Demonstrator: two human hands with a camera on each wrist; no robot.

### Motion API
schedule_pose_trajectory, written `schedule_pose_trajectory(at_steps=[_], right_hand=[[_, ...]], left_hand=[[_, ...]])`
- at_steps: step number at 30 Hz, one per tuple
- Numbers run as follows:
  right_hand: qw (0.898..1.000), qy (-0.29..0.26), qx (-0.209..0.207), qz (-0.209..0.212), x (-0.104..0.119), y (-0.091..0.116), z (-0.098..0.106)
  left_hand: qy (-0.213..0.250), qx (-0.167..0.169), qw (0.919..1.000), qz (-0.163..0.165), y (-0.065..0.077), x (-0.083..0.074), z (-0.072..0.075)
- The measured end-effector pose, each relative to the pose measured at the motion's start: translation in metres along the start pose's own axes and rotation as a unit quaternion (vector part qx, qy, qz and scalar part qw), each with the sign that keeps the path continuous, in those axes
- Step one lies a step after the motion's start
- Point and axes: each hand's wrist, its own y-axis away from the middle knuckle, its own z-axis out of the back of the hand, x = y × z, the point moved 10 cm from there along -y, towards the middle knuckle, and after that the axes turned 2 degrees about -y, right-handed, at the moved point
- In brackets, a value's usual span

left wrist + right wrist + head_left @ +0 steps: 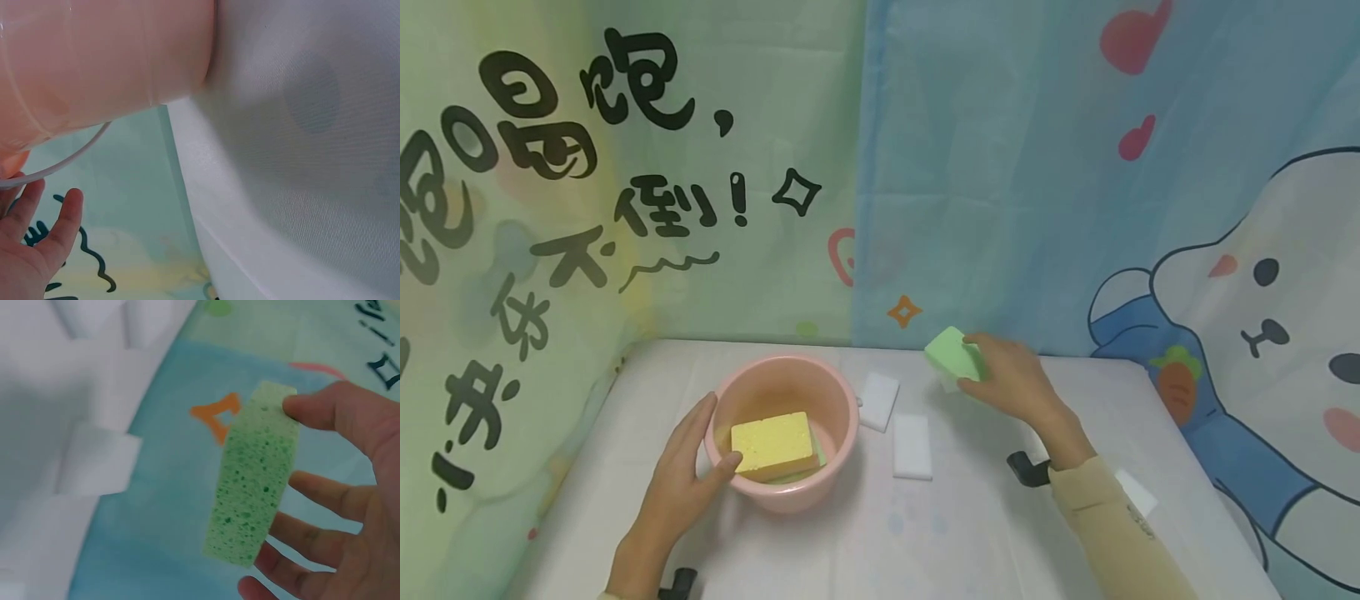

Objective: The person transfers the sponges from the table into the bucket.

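Note:
A pink bucket (805,501) stands on the table, left of centre. Inside it lies a yellow sponge (772,444), with a green edge of something beneath. My left hand (681,471) rests against the bucket's left side, thumb at the rim and fingers fairly straight. The left wrist view shows those fingers (61,231) spread beside the bucket's thin pale handle (69,159). Above the far part of the table, my right hand (1011,379) holds a green sponge (953,353) between thumb and fingers. Its porous face (253,478) shows in the right wrist view.
Two white rectangular pieces (912,447) lie right of the bucket. Another white piece (1137,492) lies partly behind the right sleeve (1112,517), and one (103,459) is below the raised sponge. Printed curtains (955,167) hang behind the white table (970,533).

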Motion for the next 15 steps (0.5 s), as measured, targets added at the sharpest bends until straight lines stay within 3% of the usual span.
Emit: schedule_pose_trajectory(at_steps=[15], right_hand=[[0.990,-0.025,0.029,0.135,0.102,-0.004,0.006]], left_hand=[[0.002,-0.001,1.0000,-0.001,-0.001,0.001,0.000]])
